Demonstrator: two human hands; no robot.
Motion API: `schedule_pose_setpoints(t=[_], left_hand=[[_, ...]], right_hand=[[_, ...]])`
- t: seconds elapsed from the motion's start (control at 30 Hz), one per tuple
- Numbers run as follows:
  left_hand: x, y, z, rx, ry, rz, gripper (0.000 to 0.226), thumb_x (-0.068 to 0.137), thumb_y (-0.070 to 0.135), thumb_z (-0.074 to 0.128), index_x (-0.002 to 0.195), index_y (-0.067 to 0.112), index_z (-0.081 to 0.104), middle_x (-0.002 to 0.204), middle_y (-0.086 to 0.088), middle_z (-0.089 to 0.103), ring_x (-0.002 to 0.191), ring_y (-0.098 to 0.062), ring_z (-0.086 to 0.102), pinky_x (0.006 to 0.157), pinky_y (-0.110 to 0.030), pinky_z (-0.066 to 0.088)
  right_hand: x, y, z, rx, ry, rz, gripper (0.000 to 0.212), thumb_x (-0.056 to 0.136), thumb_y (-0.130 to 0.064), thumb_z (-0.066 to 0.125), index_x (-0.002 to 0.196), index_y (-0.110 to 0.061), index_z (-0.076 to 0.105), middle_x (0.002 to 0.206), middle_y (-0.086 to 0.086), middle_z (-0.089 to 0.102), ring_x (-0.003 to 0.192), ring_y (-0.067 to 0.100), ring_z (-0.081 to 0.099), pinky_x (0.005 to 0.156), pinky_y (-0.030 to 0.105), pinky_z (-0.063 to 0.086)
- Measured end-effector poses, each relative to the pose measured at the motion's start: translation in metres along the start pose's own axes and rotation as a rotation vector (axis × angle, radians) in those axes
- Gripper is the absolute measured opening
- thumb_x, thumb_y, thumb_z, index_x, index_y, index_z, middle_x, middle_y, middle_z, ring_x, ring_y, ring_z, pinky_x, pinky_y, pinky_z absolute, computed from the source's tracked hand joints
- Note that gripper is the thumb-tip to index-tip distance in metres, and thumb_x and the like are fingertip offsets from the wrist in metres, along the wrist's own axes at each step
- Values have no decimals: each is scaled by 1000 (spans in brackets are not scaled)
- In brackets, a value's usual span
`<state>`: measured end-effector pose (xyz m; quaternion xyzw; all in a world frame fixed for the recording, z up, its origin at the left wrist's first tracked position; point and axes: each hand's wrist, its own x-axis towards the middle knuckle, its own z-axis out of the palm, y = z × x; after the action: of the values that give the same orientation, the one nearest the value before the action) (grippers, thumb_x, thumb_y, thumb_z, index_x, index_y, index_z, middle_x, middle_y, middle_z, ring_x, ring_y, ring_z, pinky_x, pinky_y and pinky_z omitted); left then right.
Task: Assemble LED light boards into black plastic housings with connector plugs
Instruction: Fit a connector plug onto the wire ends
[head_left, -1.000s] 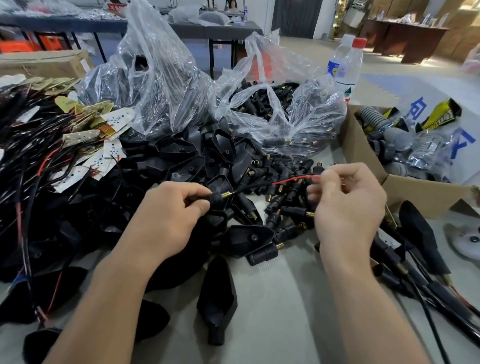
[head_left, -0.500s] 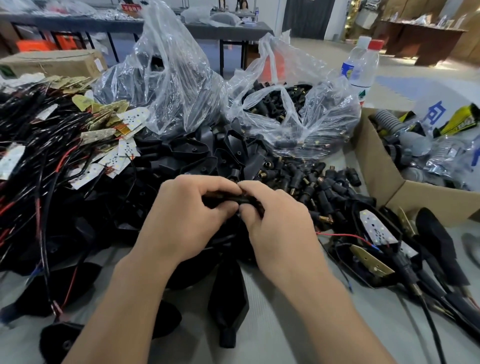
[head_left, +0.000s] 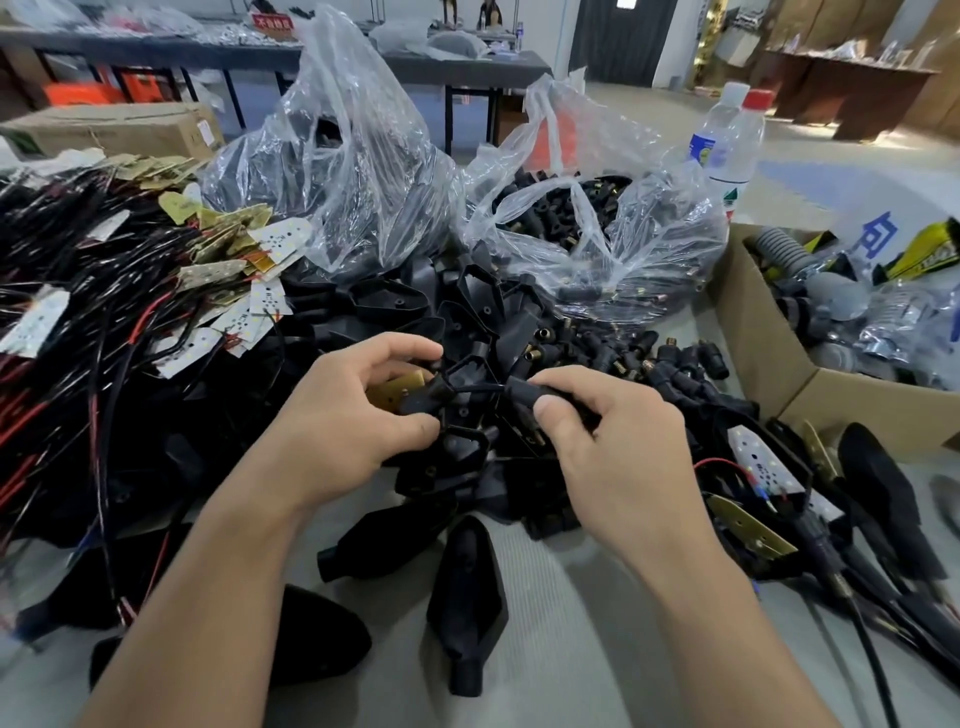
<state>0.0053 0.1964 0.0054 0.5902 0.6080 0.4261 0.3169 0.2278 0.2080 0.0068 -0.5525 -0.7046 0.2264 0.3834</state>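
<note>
My left hand (head_left: 343, 421) grips a black housing (head_left: 423, 397) with a gold-backed LED board (head_left: 397, 391) showing inside it. My right hand (head_left: 608, 431) pinches a black connector plug (head_left: 524, 389) just to the right of the housing. A short black wire (head_left: 478, 387) runs between the two. Both hands hover over a heap of loose black housings (head_left: 467, 322) in the middle of the table.
Wired LED boards (head_left: 244, 306) lie in a tangle at the left. Two clear bags hold housings (head_left: 343, 171) and plugs (head_left: 582, 218) behind. A cardboard box (head_left: 763, 353) stands at the right, bottles (head_left: 732, 140) beyond it. Finished units (head_left: 769, 478) lie at the right; a single housing (head_left: 467, 597) lies near me.
My hands came together at the centre, then drew a little apart. The plug now sits in my right hand and the housing in my left, with the wire stretched between.
</note>
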Motion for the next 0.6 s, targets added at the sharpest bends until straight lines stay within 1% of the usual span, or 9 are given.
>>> schedule_pose_setpoints(t=[0.1,0.13,0.2,0.23,0.27,0.33,0.37,0.47,0.6], left_hand=[[0,0,1,64,-4,28,49,71,0,86,95,41,72,90,18,76,78,2,67,75,-18,50],[-1,1,2,118,-17,33,48,70,1,86,92,41,73,85,19,74,73,3,66,72,-19,50],[-1,3,4,217,-20,47,47,66,7,88,88,46,74,80,24,72,70,3,66,66,-15,49],[-2,5,5,236,-15,57,47,64,9,89,88,48,75,82,24,72,72,2,68,65,-14,51],[-2,6,6,235,-13,68,48,62,12,90,89,49,75,86,23,74,77,1,69,70,-16,54],[-3,9,7,227,-2,97,52,60,11,91,91,49,76,98,23,75,92,0,71,87,-25,57],[-4,10,8,237,17,117,56,60,9,91,92,51,76,102,24,75,97,2,70,91,-23,55],[-5,14,12,254,107,191,59,60,9,93,94,52,75,103,31,73,98,7,68,86,-3,45],[-5,17,17,213,228,199,53,60,15,95,95,50,76,100,36,71,95,12,67,82,2,41]], right_hand=[[-4,-3,2,-159,20,-76,17,95,-28,63,105,-40,72,71,-17,59,81,8,53,81,35,46],[-6,-6,3,-229,53,-124,18,93,-25,66,102,-38,73,73,-19,57,86,7,50,86,32,39],[-9,-13,7,-297,69,-175,19,90,-20,69,99,-36,73,79,-18,61,96,10,53,89,28,31],[-10,-16,9,-314,48,-184,18,90,-21,68,99,-36,72,83,-16,64,99,11,55,88,29,32],[-10,-18,11,-329,16,-181,16,92,-22,65,100,-35,70,85,-16,65,100,12,55,86,30,34],[-11,-20,15,-331,-43,-158,15,96,-25,58,103,-35,65,90,-14,66,97,12,55,82,33,41],[-11,-20,16,-313,-51,-142,14,97,-26,56,104,-35,63,92,-13,66,95,13,56,81,36,45],[-12,-19,16,-221,-31,-98,14,98,-27,55,107,-37,60,91,-12,65,86,13,59,78,41,51],[-10,-16,15,-72,-6,-21,22,99,-29,56,115,-40,65,93,-15,69,87,13,63,83,41,53]])
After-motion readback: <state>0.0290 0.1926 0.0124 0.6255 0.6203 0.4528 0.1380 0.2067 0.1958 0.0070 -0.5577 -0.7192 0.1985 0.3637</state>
